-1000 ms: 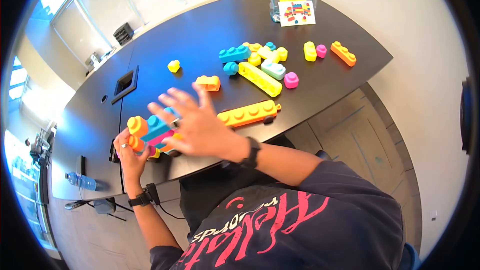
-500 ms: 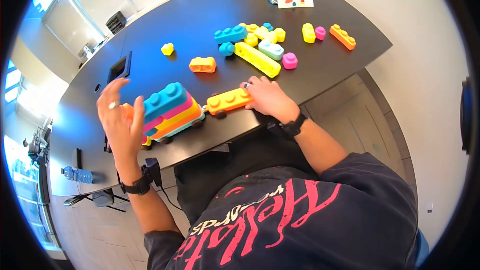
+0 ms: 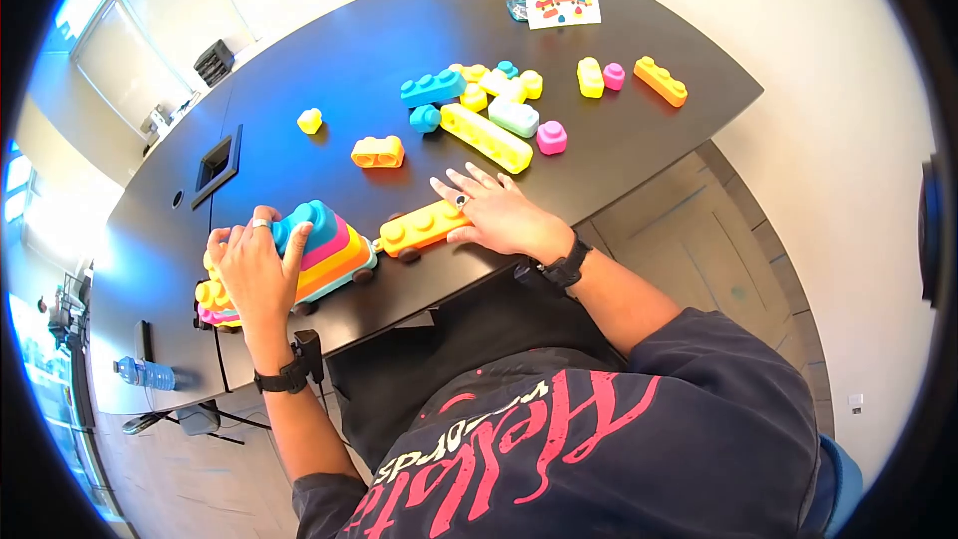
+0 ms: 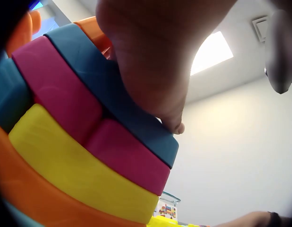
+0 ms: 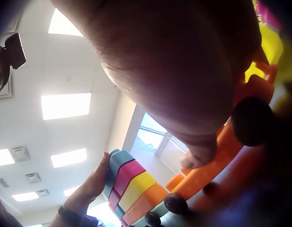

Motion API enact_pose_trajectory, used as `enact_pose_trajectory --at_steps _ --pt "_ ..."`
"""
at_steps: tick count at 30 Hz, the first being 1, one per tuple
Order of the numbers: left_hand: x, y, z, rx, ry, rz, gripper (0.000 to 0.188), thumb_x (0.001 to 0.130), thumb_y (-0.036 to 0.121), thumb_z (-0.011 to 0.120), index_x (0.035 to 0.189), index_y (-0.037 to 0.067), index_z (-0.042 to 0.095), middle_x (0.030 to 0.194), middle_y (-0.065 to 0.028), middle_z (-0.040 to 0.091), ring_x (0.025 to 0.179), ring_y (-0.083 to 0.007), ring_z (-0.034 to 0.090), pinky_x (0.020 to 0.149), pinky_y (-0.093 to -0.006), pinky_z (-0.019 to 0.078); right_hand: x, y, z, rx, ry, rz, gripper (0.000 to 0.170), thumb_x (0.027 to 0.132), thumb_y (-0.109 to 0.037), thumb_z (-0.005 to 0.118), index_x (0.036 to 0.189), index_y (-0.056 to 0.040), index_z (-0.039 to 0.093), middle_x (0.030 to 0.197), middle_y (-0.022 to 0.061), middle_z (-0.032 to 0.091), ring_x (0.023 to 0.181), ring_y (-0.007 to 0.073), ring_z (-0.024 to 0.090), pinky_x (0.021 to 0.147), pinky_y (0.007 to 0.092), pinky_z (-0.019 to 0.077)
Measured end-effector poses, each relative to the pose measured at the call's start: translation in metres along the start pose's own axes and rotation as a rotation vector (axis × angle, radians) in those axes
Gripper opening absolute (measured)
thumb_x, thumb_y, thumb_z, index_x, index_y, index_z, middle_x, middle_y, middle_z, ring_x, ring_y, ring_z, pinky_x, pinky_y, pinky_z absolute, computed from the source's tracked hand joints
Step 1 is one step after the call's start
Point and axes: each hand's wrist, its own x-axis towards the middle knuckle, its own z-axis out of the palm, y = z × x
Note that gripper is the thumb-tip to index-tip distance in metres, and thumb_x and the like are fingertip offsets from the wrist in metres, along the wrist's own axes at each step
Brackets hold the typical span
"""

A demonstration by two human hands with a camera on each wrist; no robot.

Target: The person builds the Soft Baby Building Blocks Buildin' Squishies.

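Observation:
My left hand grips the top of a layered brick stack on a wheeled base, thumb on the near side. In the left wrist view, my thumb lies against the top blue brick, above pink, yellow and orange layers. My right hand holds the right part of a yellow-orange wheeled bar, its thumb on the near side and fingers across the far side. This bar meets the stack's base at a small link. Left of the stack, a lower section with orange bricks is partly hidden by my left hand.
Loose bricks lie beyond my hands: an orange one, a long yellow one, a blue one and several others. A clear bag with a picture card stands at the back. A water bottle is at the left edge.
My left hand has come down from beside the stack onto its top. Earlier my right hand moved from over the stack to the wheeled bar, where it stays.

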Motion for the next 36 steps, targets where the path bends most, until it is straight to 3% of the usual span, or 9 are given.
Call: enact_pose_trajectory --at_steps 6,9,11,13,15,21,24,29,36 --pt "-0.003 -0.001 0.002 0.016 0.011 -0.007 0.045 0.102 0.052 0.060 0.102 0.007 0.064 0.078 -0.0143 0.063 0.083 -0.0321 0.063 0.103 -0.0470 0.0380 -0.009 0.011 -0.026 0.112 -0.100 -0.089 0.087 0.102 -0.057 0.061 0.170 -0.0173 0.024 0.171 0.0207 0.032 0.159 0.0399 0.026 0.122 0.0646 0.0316" --pt "-0.003 -0.001 0.002 0.013 0.015 -0.026 0.047 0.101 0.053 0.060 0.099 0.007 0.063 0.078 -0.0142 0.062 0.084 -0.0325 0.062 0.102 -0.0476 0.0382 -0.016 0.045 -0.096 0.393 -0.241 -0.060 0.075 0.102 -0.052 0.063 0.160 -0.0069 0.044 0.152 0.0218 0.057 0.142 0.0355 0.054 0.114 0.0408 0.0465" --pt "-0.003 -0.001 0.003 0.020 0.017 -0.011 0.048 0.100 0.055 0.060 0.099 0.007 0.063 0.078 -0.0146 0.061 0.085 -0.0327 0.062 0.103 -0.0482 0.0381 -0.001 0.082 -0.121 0.248 -0.237 0.123 0.066 0.102 -0.047 0.065 0.150 -0.0026 0.055 0.139 0.0207 0.066 0.128 0.0343 0.063 0.104 0.0388 0.0525" --pt "-0.002 -0.002 0.003 0.027 0.013 -0.037 0.049 0.100 0.056 0.060 0.098 0.007 0.062 0.079 -0.0143 0.062 0.086 -0.0324 0.061 0.103 -0.0483 0.0374 0.022 0.082 -0.158 0.237 -0.187 0.233 0.061 0.101 -0.045 0.067 0.141 0.0003 0.061 0.131 0.0194 0.070 0.121 0.0353 0.065 0.098 0.0441 0.0551" --pt "-0.002 0.002 0.002 0.015 0.068 -0.007 0.050 0.099 0.056 0.060 0.097 0.007 0.063 0.078 -0.0131 0.062 0.086 -0.0315 0.062 0.104 -0.0481 0.0367 0.079 0.129 -0.119 0.040 0.241 0.036 0.052 0.100 -0.041 0.069 0.138 -0.0051 0.065 0.129 0.0179 0.071 0.119 0.0340 0.067 0.098 0.0460 0.0566" --pt "-0.002 0.000 0.002 -0.003 0.054 -0.022 0.051 0.097 0.057 0.063 0.096 0.007 0.063 0.079 -0.0119 0.064 0.087 -0.0301 0.062 0.104 -0.0470 0.0357 0.194 0.107 -0.092 -0.272 0.078 -0.049 0.046 0.093 -0.031 0.076 0.137 -0.0193 0.069 0.128 0.0167 0.072 0.121 0.0331 0.068 0.101 0.0476 0.0574" --pt "-0.004 -0.002 0.002 0.000 0.057 -0.025 0.050 0.095 0.056 0.066 0.096 0.007 0.063 0.080 -0.0114 0.065 0.087 -0.0299 0.062 0.103 -0.0465 0.0360 0.220 0.117 -0.087 -0.215 0.055 -0.053 0.039 0.089 -0.012 0.070 0.128 -0.0142 0.073 0.120 0.0177 0.074 0.116 0.0354 0.070 0.097 0.0469 0.0582" --pt "-0.005 -0.005 0.004 0.005 0.066 -0.049 0.048 0.094 0.055 0.067 0.095 0.007 0.063 0.080 -0.0105 0.066 0.087 -0.0287 0.062 0.103 -0.0462 0.0358 0.156 0.098 -0.122 -0.125 0.448 -0.338 0.032 0.090 -0.006 0.068 0.122 -0.0068 0.072 0.107 0.0165 0.071 0.107 0.0365 0.067 0.093 0.0447 0.0551" --pt "-0.004 -0.007 0.005 -0.011 0.101 -0.031 0.052 0.095 0.059 0.066 0.094 0.007 0.064 0.073 -0.0087 0.064 0.084 -0.0262 0.062 0.102 -0.0453 0.0351 0.003 -0.020 -0.097 0.158 0.323 -0.438 0.050 0.093 -0.002 0.070 0.141 -0.0147 0.068 0.116 0.0151 0.066 0.110 0.0333 0.064 0.097 0.0434 0.0547"
